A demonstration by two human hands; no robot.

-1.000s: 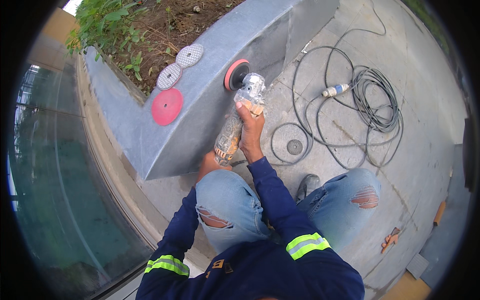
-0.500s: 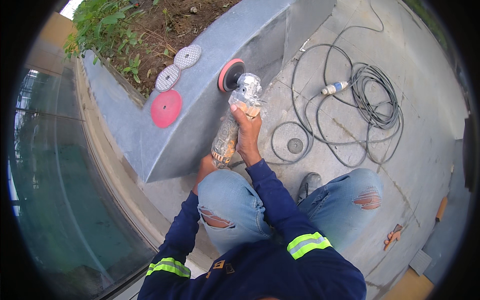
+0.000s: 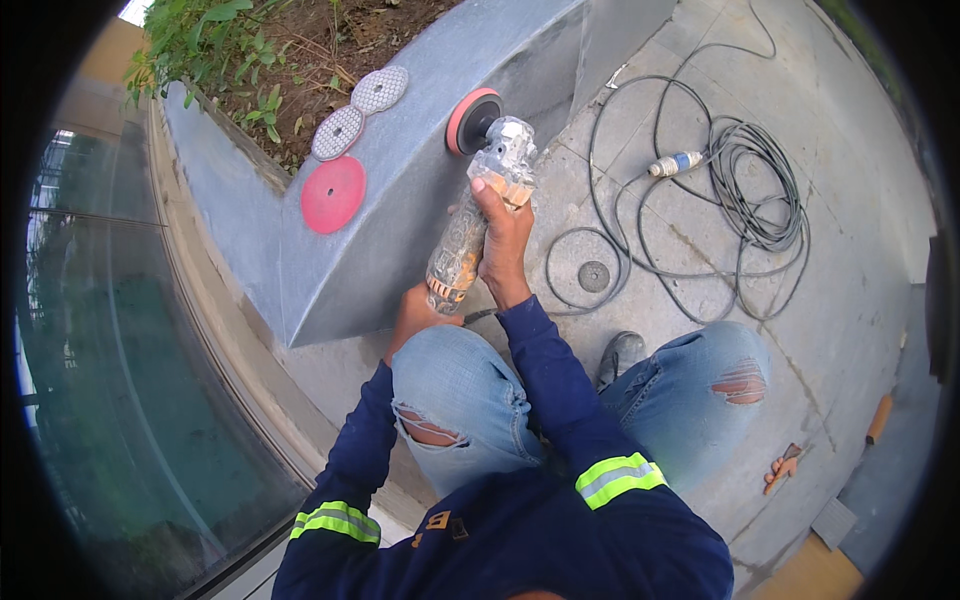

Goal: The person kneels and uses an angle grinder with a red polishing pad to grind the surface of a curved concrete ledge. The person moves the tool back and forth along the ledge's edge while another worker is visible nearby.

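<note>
An angle grinder (image 3: 458, 245), its body caked in grey dust over orange, is held in both my hands. My right hand (image 3: 507, 240) closes round it just behind the metal head, thumb on top. My left hand (image 3: 418, 312) wraps the rear end, partly hidden behind the tool and my knee. The round black backing pad with a red-pink rim (image 3: 474, 121) bears against or stands very close to the side of the grey stone ledge (image 3: 400, 225); contact cannot be made out. On the ledge top lie a pink disc (image 3: 334, 195) and two white honeycomb-patterned polishing pads (image 3: 338, 133).
A coiled dark cable (image 3: 765, 190) with a blue-and-white connector (image 3: 675, 164) spreads over the paved floor at right. A small dark disc (image 3: 594, 276) lies nearby. Plants and soil (image 3: 310, 60) fill the bed behind the ledge. Glass panels (image 3: 120, 400) stand at left.
The grinder, in both hands, has shifted slightly away from me and to the right along the ledge's side. The whole view has tilted a little too. My grip looks the same.
</note>
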